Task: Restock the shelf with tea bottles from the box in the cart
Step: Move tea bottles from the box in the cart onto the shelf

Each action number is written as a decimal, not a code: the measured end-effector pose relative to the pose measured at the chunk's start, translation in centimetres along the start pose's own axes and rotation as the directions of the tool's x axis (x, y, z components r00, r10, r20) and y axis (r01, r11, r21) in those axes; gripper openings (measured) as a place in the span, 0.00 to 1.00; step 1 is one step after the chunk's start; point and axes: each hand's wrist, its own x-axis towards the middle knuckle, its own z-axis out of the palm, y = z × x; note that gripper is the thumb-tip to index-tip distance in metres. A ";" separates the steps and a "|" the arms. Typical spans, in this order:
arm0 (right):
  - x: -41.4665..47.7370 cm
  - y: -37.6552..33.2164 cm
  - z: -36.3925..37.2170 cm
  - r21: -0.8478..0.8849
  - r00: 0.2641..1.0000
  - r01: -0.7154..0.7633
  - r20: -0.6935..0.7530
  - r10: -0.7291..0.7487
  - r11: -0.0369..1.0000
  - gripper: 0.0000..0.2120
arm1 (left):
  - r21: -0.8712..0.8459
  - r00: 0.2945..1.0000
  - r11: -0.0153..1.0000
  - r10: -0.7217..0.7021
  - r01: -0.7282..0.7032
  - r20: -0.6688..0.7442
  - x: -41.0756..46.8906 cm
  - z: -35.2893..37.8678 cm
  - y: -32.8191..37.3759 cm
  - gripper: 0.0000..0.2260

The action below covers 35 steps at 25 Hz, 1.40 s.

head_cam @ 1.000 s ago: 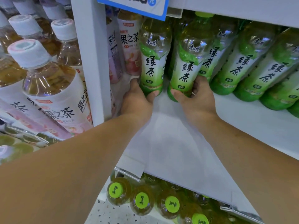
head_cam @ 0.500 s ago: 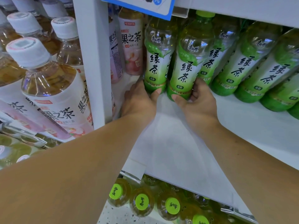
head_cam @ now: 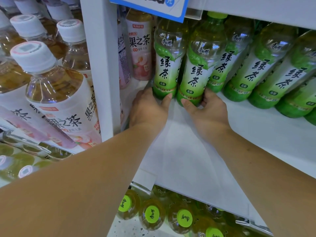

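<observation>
- The base of the left green tea bottle [head_cam: 166, 65] is gripped by the left hand [head_cam: 148, 108]. The thumb is laid across the front and the fingers are curled behind.
- The base of the right green tea bottle [head_cam: 196, 72] is gripped by the right hand [head_cam: 206, 112], with the thumb in front and the fingers wrapped round its right side.
- Both bottles are positioned side by side, touching, at the back left of the white shelf [head_cam: 188, 151].
- A row of green tea bottles [head_cam: 256, 69] is located just to their right, and peach tea bottles [head_cam: 140, 48] just to their left.
- On the level below, green-capped bottles [head_cam: 152, 214] are stored.
</observation>
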 end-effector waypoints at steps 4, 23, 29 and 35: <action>0.4 0.0 -0.5 0.011 0.997 -0.037 0.063 0.037 0.999 0.23 | -0.011 1.000 1.000 -0.009 0.009 0.026 -0.5 -0.4 0.2 0.24; -12.1 -5.2 -4.9 0.028 0.886 -0.451 0.133 0.444 0.892 0.27 | -0.336 0.896 0.893 -0.144 0.301 0.421 -11.3 -10.0 1.9 0.26; -18.5 -9.8 -5.7 -0.006 0.830 -0.547 0.123 0.543 0.837 0.27 | -0.254 0.806 0.892 -0.177 0.374 0.564 -16.3 -16.7 2.3 0.23; -26.1 -16.3 -8.1 -0.055 0.757 -0.639 0.128 0.640 0.767 0.29 | -0.230 0.743 0.856 -0.232 0.462 0.628 -21.3 -24.5 3.6 0.22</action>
